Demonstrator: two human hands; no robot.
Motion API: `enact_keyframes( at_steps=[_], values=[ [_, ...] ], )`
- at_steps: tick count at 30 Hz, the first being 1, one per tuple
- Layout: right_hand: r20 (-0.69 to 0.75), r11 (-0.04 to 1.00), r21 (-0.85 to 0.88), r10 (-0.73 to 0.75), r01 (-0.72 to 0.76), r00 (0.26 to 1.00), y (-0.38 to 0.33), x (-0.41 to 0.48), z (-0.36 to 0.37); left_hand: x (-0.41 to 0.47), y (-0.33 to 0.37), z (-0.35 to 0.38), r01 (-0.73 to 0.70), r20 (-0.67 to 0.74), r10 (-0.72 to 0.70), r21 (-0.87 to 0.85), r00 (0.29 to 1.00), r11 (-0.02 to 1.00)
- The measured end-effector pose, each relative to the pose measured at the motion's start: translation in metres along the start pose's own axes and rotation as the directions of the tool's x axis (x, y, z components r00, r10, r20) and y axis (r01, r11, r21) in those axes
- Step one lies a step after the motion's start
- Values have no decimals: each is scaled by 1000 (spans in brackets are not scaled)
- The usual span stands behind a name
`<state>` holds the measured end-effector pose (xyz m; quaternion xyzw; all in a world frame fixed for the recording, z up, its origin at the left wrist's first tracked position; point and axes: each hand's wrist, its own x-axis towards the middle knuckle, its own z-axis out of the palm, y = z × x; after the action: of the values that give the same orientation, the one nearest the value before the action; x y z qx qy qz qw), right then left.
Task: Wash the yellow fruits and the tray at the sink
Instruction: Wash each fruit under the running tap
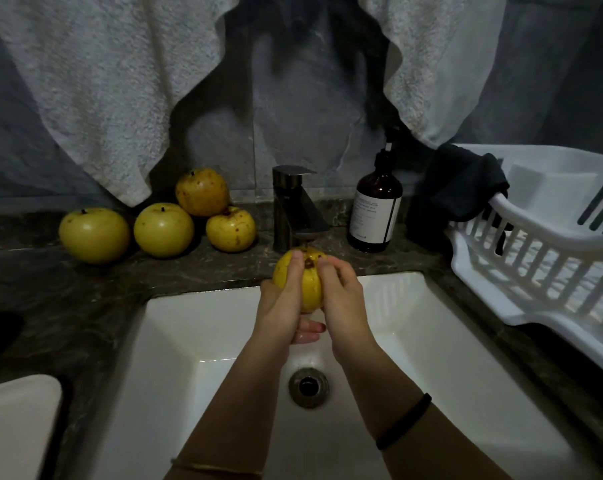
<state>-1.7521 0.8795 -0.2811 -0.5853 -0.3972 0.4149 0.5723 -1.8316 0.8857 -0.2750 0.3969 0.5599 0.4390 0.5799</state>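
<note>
Your forearms reach over the white sink [189, 323], a black band [404, 420] round the right one. Your left hand [279, 306] and right hand [341, 292] both curl around one yellow fruit [310, 285], held just under the dark faucet [293, 209] at the sink's back edge. Four more fruits [163, 230] sit along the counter's [85, 289] back left. Right of the faucet stands an amber pump bottle [376, 209]; the print on its white label is too small to read. At the counter's right edge rests the white tray [535, 254], a dark cloth [459, 181] draped over its corner.
</note>
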Motion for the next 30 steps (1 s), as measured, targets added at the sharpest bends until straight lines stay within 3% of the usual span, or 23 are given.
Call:
enact_keyframes(
  at_steps=[5,11,16,22,30],
  values=[
    [11,1000,-8,9,-9,1000,1,-1,2,0,0,-4,83,29,-79,-183,996,980],
    [23,998,-48,-26,27,999,2,-1,3,4,-2,0,-79,-51,70,-188,996,979],
    [22,999,-34,-5,5,1000,2,-2,2,12,0,-3,148,39,-145,-395,989,906],
    [50,995,98,-41,36,998,-2,-5,-2,9,-2,-4,186,144,-129,-531,981,826],
    [-33,996,89,20,-17,999,-2,-1,-1,-4,-1,4,-88,82,113,-259,990,962]
  ],
)
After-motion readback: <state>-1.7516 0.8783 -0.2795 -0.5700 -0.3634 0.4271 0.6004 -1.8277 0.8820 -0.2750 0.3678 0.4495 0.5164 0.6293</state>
